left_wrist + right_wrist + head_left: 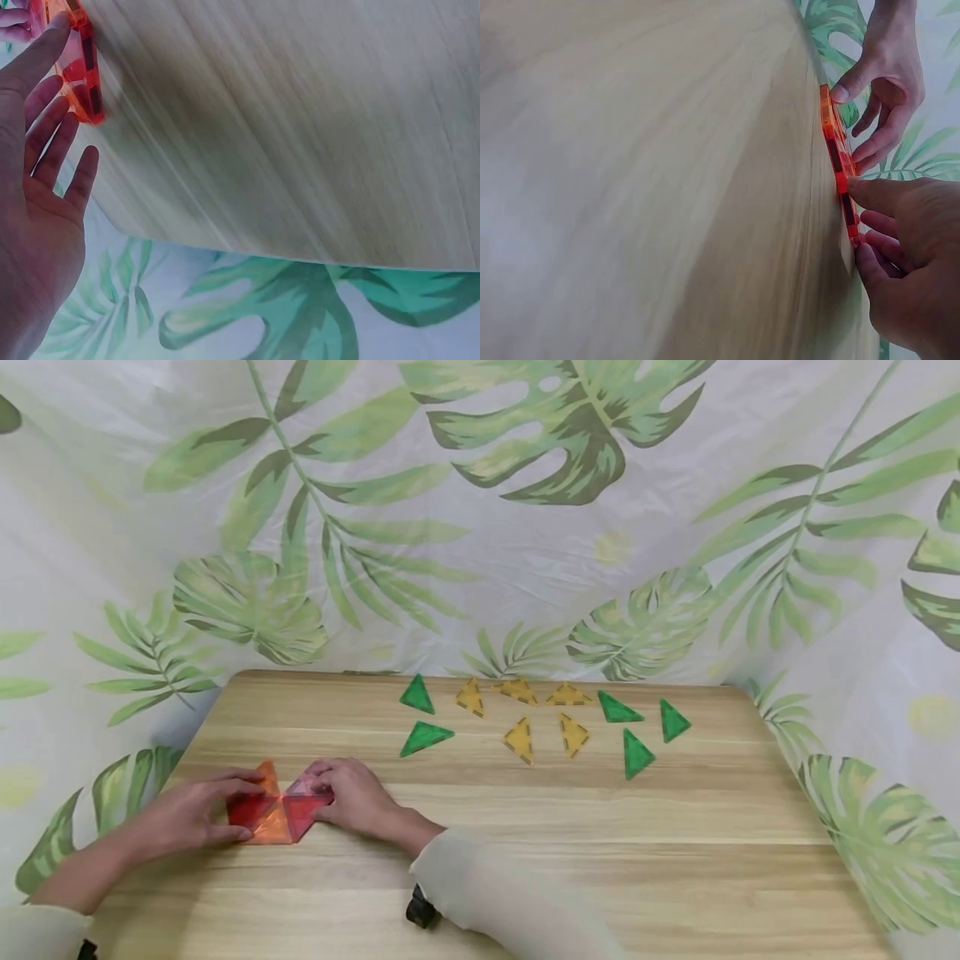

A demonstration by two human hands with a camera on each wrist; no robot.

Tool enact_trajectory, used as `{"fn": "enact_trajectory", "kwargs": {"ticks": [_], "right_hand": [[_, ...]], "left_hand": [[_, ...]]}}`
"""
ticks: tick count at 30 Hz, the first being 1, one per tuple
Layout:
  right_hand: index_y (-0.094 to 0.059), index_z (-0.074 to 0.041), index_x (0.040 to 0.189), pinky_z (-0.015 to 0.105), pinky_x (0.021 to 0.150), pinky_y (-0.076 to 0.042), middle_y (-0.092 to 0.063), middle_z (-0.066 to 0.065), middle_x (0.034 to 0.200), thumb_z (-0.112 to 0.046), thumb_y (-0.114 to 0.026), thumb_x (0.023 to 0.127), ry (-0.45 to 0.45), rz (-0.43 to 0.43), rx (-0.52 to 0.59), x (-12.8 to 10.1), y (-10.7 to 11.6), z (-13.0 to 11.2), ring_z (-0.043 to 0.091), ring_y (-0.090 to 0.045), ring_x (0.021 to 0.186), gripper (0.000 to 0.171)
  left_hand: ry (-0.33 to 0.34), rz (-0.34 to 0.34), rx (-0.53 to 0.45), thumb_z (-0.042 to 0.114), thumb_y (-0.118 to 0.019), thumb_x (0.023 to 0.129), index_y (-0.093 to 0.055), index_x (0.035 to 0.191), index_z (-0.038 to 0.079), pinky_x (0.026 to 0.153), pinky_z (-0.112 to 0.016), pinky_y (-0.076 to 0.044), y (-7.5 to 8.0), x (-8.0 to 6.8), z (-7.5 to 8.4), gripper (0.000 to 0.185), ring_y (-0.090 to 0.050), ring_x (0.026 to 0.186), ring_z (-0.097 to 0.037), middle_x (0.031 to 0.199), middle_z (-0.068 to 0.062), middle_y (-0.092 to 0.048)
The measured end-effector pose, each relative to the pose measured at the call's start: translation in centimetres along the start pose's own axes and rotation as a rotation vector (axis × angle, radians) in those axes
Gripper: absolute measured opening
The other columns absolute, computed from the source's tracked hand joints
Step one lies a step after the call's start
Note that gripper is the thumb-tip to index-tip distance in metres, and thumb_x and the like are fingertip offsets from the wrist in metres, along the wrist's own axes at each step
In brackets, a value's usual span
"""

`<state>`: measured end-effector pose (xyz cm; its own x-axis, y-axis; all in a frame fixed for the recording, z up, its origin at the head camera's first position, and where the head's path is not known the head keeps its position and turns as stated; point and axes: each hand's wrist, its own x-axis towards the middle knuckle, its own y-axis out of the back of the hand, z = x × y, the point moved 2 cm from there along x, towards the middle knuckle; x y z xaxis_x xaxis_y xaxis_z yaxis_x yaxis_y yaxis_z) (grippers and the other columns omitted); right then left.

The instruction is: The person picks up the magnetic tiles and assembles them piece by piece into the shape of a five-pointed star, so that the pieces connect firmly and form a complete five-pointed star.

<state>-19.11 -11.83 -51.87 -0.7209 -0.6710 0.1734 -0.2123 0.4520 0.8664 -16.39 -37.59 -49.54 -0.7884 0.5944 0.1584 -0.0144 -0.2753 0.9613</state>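
Note:
Translucent triangular magnetic tiles lie edge to edge at the table's left, their points meeting. An upper orange tile [267, 774], a left red tile [246, 812], a lower orange tile [275, 829] and a right red tile [302, 814] show, with a paler pinkish tile [303, 782] partly under the fingers at upper right. My left hand [180, 814] grips the group's left side, thumb at the near edge and index finger at the far side. On the opposite side, my right hand [360, 797] pinches the right-hand tiles. Dark magnets line the tile edge [88, 64].
Several yellow triangular tiles [519, 741] lie separately toward the table's back. Green triangular tiles [638, 754] flank them, with one [426, 737] among those to the left. A leaf-patterned cloth [525, 552] hangs behind the wooden table [600, 860].

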Motion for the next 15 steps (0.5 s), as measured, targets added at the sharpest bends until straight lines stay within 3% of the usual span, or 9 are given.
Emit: {"fn": "enact_trajectory", "kwargs": {"ticks": [8,15], "right_hand": [[-0.08,-0.013,0.125,0.015,0.116,-0.035,-0.067,-0.005,0.142,-0.03,-0.085,0.092,-0.002,-0.001,-0.004,0.76,-0.49,-1.02,0.006,-0.057,0.135,0.037],[-0.079,-0.015,0.126,0.013,0.115,-0.035,-0.065,-0.005,0.146,-0.032,-0.084,0.093,-0.01,-0.022,0.03,0.9,-0.4,-0.81,0.006,-0.056,0.137,0.038]], "left_hand": [[0.031,-0.039,0.019,0.04,-0.101,0.065,-0.08,0.114,0.012,0.083,-0.046,-0.063,0.53,-0.54,-0.98,0.06,-0.071,0.11,-0.04,0.127,-0.018,-0.071],[0.053,-0.06,0.019,0.041,-0.1,0.067,-0.08,0.114,0.013,0.082,-0.044,-0.063,0.73,-0.73,-1.03,0.058,-0.071,0.109,-0.037,0.127,-0.018,-0.071]]}}
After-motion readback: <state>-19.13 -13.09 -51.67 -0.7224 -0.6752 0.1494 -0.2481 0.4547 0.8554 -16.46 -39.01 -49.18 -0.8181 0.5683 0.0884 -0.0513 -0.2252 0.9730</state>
